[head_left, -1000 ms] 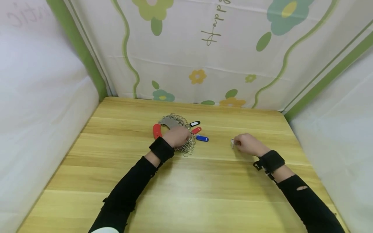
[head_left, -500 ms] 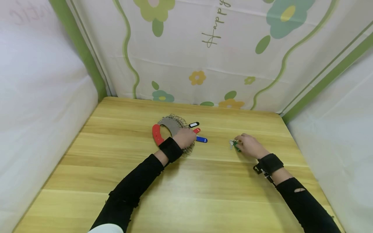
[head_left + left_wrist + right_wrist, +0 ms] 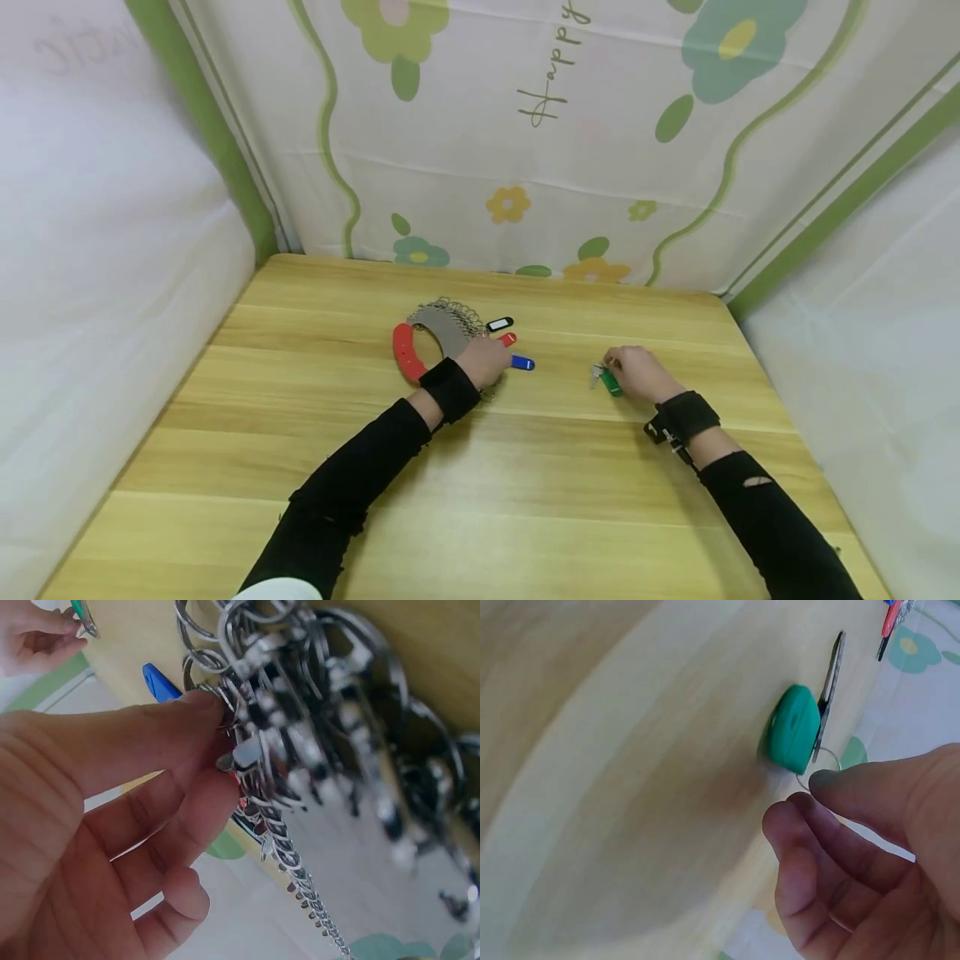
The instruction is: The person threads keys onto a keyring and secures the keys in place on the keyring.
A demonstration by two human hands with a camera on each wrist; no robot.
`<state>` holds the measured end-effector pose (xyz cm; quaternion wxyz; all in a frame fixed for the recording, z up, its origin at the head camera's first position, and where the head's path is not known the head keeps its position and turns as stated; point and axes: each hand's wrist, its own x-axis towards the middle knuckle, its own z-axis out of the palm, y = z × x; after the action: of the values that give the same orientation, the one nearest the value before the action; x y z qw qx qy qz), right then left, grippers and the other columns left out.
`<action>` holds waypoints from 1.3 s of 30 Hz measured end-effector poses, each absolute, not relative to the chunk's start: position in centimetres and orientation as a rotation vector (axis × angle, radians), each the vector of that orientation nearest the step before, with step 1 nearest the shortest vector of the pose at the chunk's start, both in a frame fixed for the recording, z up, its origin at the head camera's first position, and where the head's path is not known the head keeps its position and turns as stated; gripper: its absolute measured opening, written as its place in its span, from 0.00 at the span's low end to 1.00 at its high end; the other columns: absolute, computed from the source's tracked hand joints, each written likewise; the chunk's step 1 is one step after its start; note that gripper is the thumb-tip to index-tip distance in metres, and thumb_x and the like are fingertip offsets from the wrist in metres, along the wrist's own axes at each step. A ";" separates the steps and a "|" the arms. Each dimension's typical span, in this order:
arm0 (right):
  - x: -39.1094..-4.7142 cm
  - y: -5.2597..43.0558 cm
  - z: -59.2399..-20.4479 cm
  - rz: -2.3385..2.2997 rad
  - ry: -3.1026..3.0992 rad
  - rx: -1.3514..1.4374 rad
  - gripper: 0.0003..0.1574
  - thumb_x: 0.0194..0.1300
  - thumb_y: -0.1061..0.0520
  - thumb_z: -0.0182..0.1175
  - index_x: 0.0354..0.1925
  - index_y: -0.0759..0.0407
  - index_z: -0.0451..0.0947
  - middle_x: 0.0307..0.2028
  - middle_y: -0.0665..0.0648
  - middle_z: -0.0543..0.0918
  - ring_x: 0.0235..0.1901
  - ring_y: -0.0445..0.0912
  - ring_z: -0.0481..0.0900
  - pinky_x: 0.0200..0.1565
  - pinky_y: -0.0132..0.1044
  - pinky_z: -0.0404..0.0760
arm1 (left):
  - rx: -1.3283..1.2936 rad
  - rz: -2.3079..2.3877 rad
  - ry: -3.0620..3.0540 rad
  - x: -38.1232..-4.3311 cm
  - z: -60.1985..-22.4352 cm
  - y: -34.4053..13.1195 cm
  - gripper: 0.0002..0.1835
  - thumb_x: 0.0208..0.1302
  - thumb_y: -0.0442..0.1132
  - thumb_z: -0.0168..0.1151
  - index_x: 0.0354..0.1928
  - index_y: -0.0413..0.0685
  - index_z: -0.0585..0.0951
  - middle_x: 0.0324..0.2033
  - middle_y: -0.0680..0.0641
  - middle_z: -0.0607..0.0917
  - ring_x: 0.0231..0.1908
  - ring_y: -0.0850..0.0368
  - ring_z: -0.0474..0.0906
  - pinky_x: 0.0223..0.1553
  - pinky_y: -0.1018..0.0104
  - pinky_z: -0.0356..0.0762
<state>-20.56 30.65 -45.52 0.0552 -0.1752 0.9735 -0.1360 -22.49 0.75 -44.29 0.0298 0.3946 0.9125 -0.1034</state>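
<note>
A ring-shaped holder has a red handle and a grey metal plate edged with many small split rings. My left hand is at its right edge, thumb and fingers pinching one of these rings. Beside the fingers lie a blue key tag, a red key tag and a black key tag. Farther right, my right hand pinches the thin wire ring of a green key tag between thumb and fingertips. A silver key hangs on that same ring, close over the table.
The wooden table has white fabric walls at its left, right and back. The back curtain carries printed flowers. Both forearms, in black sleeves with wrist straps, reach in from the front.
My right fingers have shifted so that the green key tag, hidden a second ago, now shows beside the key. My left hand has moved a little rightward along the rings toward the tags.
</note>
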 end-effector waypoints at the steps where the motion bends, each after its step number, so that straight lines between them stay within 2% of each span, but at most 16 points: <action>1: -20.6 30.7 -45.6 -0.415 2.958 -0.519 0.10 0.65 0.68 0.55 0.43 0.68 0.79 0.34 0.61 0.81 0.27 0.46 0.74 0.30 0.40 0.74 | 1.208 -0.322 2.809 -22.5 -44.4 0.9 0.07 0.65 0.34 0.59 0.31 0.50 0.85 0.26 0.50 0.81 0.22 0.61 0.65 0.28 0.66 0.71; 7: -20.9 30.8 -45.9 -0.463 2.975 -0.530 0.07 0.64 0.66 0.58 0.41 0.65 0.80 0.30 0.57 0.81 0.28 0.46 0.76 0.32 0.41 0.75 | 1.185 -0.274 2.804 -22.5 -44.5 1.2 0.07 0.64 0.33 0.59 0.34 0.48 0.85 0.29 0.49 0.82 0.23 0.61 0.62 0.23 0.68 0.66; 12: -21.2 30.9 -46.2 -0.478 2.971 -0.568 0.06 0.65 0.64 0.58 0.40 0.64 0.81 0.33 0.58 0.82 0.30 0.47 0.77 0.35 0.43 0.77 | 1.219 -0.181 2.806 -22.6 -44.3 1.0 0.07 0.64 0.30 0.59 0.32 0.47 0.84 0.25 0.49 0.80 0.22 0.60 0.61 0.23 0.68 0.62; 16: -21.1 31.1 -45.8 -0.489 2.973 -0.553 0.07 0.65 0.64 0.58 0.39 0.63 0.81 0.34 0.59 0.82 0.32 0.48 0.78 0.37 0.44 0.78 | 1.224 -0.027 2.760 -22.7 -44.2 0.5 0.08 0.64 0.30 0.58 0.29 0.48 0.82 0.21 0.51 0.74 0.22 0.60 0.61 0.25 0.68 0.62; 20: -20.9 31.1 -45.2 -0.525 2.988 -0.563 0.06 0.65 0.64 0.58 0.39 0.62 0.82 0.32 0.57 0.82 0.31 0.47 0.78 0.35 0.43 0.77 | 1.164 0.165 2.715 -22.8 -43.9 0.1 0.18 0.66 0.30 0.56 0.17 0.50 0.69 0.16 0.53 0.60 0.20 0.60 0.55 0.26 0.69 0.58; 24: -20.7 30.5 -44.4 -0.551 2.999 -0.623 0.05 0.64 0.63 0.59 0.37 0.61 0.82 0.31 0.54 0.82 0.30 0.45 0.78 0.34 0.42 0.77 | 1.097 0.296 2.673 -23.0 -43.5 -0.4 0.25 0.67 0.33 0.56 0.14 0.51 0.58 0.17 0.53 0.51 0.20 0.60 0.48 0.27 0.68 0.54; 29: -20.6 29.1 -43.1 -0.597 3.017 -0.689 0.04 0.64 0.63 0.60 0.36 0.61 0.82 0.30 0.53 0.81 0.29 0.44 0.77 0.33 0.40 0.76 | 1.042 0.423 2.643 -23.3 -42.9 -1.1 0.26 0.67 0.34 0.57 0.13 0.51 0.57 0.16 0.53 0.49 0.19 0.59 0.43 0.27 0.67 0.51; 36: -20.8 26.8 -41.8 -0.781 2.940 -0.686 0.06 0.66 0.60 0.59 0.39 0.60 0.82 0.33 0.55 0.82 0.31 0.44 0.77 0.33 0.41 0.76 | 0.975 0.588 2.604 -23.7 -42.9 -1.8 0.23 0.62 0.28 0.53 0.14 0.50 0.56 0.16 0.53 0.49 0.19 0.59 0.44 0.27 0.67 0.51; 39: -21.2 25.7 -41.7 -0.898 2.887 -0.640 0.08 0.68 0.57 0.58 0.39 0.58 0.82 0.33 0.55 0.82 0.32 0.44 0.77 0.35 0.41 0.75 | 0.947 0.651 2.601 -23.9 -43.1 -2.0 0.23 0.63 0.29 0.54 0.14 0.50 0.58 0.15 0.53 0.51 0.18 0.59 0.46 0.27 0.67 0.52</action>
<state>-21.21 25.75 -41.69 0.0254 -0.2070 0.9339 -0.2905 -23.93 -1.99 -43.11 0.1488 0.3292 0.9046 0.2264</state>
